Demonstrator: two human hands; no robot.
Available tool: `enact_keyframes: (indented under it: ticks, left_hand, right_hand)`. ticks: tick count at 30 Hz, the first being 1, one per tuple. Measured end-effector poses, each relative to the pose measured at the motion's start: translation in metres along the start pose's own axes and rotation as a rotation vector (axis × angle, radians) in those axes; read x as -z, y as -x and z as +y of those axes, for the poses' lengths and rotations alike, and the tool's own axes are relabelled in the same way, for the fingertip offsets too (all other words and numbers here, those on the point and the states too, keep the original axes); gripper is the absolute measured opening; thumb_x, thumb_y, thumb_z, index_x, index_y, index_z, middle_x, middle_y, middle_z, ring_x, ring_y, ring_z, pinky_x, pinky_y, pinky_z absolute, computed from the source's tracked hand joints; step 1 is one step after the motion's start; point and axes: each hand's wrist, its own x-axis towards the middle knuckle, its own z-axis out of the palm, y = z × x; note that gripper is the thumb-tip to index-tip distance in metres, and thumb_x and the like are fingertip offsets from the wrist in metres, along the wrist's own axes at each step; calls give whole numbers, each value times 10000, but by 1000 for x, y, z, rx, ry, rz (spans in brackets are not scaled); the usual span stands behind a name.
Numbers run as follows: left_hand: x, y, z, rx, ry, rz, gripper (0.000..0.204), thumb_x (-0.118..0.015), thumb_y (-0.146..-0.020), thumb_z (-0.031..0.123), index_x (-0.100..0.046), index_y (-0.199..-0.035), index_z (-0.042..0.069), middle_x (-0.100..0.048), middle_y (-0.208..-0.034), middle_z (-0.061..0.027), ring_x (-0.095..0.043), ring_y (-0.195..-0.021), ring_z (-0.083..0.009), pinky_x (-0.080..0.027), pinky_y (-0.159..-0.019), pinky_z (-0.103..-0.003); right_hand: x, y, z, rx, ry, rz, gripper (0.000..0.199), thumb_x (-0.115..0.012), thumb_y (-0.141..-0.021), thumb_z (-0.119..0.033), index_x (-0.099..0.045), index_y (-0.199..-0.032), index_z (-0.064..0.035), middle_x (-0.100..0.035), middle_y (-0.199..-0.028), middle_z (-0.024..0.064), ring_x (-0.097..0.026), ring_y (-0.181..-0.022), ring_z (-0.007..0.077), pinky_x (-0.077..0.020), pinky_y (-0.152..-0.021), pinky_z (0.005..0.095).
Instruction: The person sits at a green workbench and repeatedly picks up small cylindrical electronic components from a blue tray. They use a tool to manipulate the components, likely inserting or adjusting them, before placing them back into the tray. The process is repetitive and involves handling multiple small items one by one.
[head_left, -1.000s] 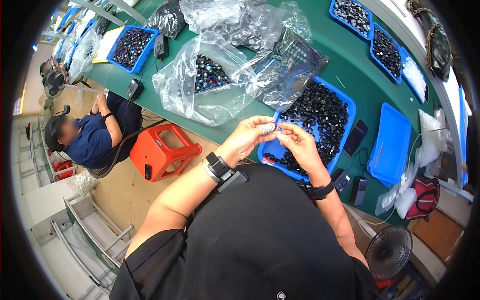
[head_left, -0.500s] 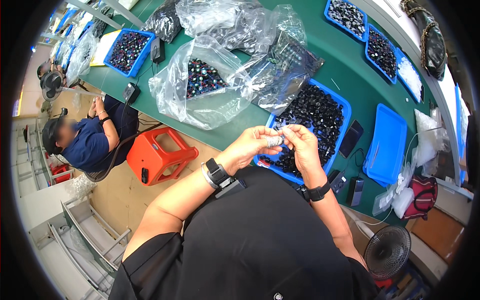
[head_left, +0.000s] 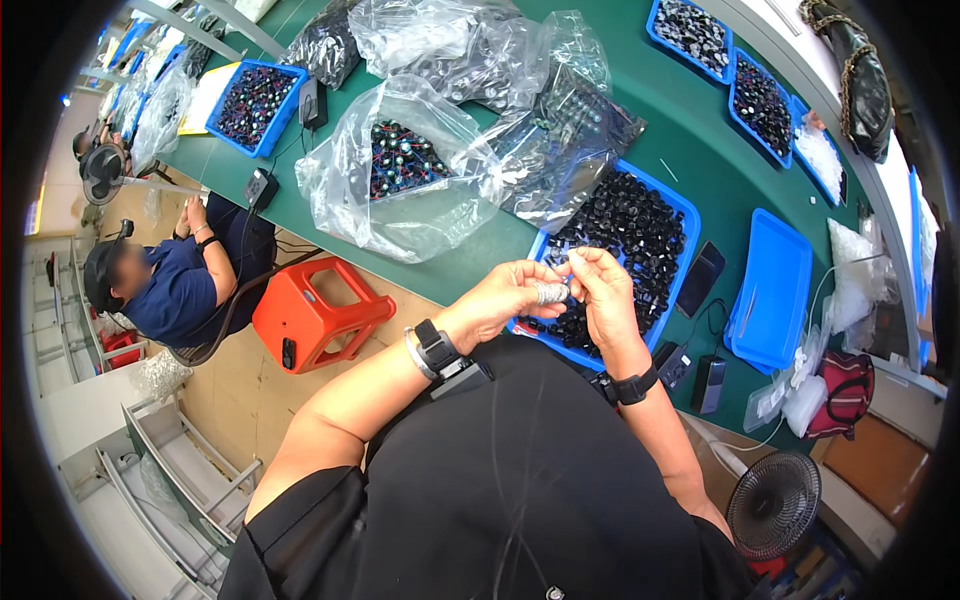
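Over the near left part of a blue tray [head_left: 693, 226] of small black plastic parts [head_left: 642, 222], my two hands meet. My left hand [head_left: 505, 298] is closed in a pinch. A greyish-white wrapping, like tape, shows at its fingers [head_left: 551, 292]. Fingertips of my right hand [head_left: 606, 292] press together close beside it. Whatever lies between the fingers is too small and covered to name. Left of the tray sits a clear plastic bag [head_left: 345, 180] with dark parts and shiny round pieces [head_left: 408, 160] showing inside.
Right of the tray lie a black phone [head_left: 701, 278] and stacked blue trays [head_left: 770, 290]. More filled trays [head_left: 762, 105] line the far right. Large plastic bags [head_left: 450, 50] cover the back. A red stool [head_left: 325, 310] and a seated person [head_left: 175, 275] are at left; a fan [head_left: 775, 505] stands lower right.
My hands stay together over the tray, with only slight finger movement. A skin-toned shape now shows at the far right tray of white pieces.
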Motion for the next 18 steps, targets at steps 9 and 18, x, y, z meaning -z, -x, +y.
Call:
enact_keyframes:
  ticks: [9, 18]
  left_hand:
    - [4, 1, 1, -92, 30, 29, 255, -619, -875, 90, -556, -1105, 3, -594, -1039, -65, -629, -924, -174, -523, -844, -289]
    - [3, -1, -2, -51, 86, -2, 218, -607, -866, 45, -560, -1074, -3, -599, -1013, -65, -628, -918, -164, -535, -830, -274]
  right_hand:
    - [-1, 0, -4, -14, 38, 21, 255, -525, -948, -223, -600, -1098, -31, -651, -893, 46, -521, -642, 56, -396, -564, 185]
    - [-1, 1, -1, 4, 50, -34, 257, -552, -933, -220, -635, -1056, -11, -653, -896, 35, -500, -635, 44, -384, -557, 186]
